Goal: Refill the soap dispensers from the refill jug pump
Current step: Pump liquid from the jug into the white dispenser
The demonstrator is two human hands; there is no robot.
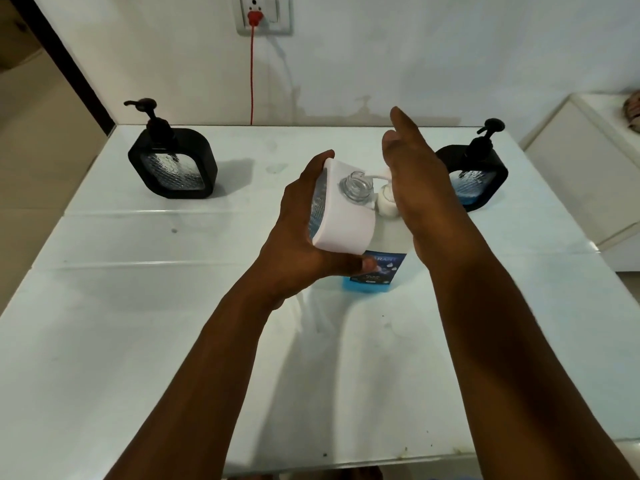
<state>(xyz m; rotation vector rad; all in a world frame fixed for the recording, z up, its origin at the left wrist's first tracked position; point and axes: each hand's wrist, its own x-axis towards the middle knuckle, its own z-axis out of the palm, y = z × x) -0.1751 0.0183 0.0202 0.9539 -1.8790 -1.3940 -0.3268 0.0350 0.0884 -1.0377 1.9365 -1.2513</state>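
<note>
My left hand [298,237] grips a white soap dispenser [343,216] with its cap off, its clear open neck [356,187] held under the white spout of the refill jug pump [386,199]. My right hand [415,181] rests flat on the pump head, fingers extended. The refill jug [377,271] stands on the table beneath both hands, with a blue label and blue liquid low in it; most of it is hidden. One black dispenser [173,161] stands at the back left, another black dispenser [478,174] with blue liquid at the back right.
The white table [138,323] runs to the wall. A red cable [251,74] hangs from a wall socket behind it. A white cabinet [588,168] stands to the right.
</note>
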